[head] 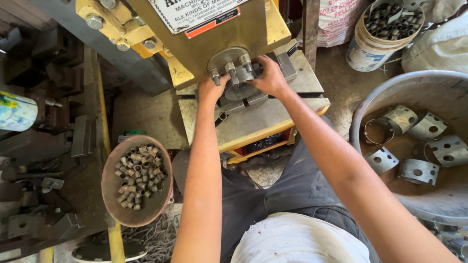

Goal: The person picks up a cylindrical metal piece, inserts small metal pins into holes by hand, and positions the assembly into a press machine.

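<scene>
Both your hands are up at the die block [239, 90], the grey steel fitting that sits under the yellow press [219, 39] on the machine's steel bench [263, 119]. The block is dull grey metal, built of stepped plates, with a round disc above it that carries several upright bolts [231, 68]. Your left hand [210, 88] rests against the block's left side with the fingers curled over the edge near one bolt; whether it pinches anything I cannot tell. Your right hand [269, 75] is cupped over the block's upper right part, fingers bent and pressed onto the metal, and what lies under them is hidden. A small short tube [223, 116] lies on the bench just below the block. On the front of the press sits a white rectangular plate with dark lettering [187, 12], and beneath it a narrow red strip label [204, 23]. At the top right a white woven sack [336, 17] with red print stands behind a white plastic bucket [373, 46] full of dark tube pieces. By your left knee a round rusty pan [109, 195] holds a heap of short metal sleeves [139, 175]. On your right a big grey tub [360, 112] holds curved, perforated metal bands [419, 170]. At the far left edge lies a white can with a blue and green printed label [17, 112].
</scene>
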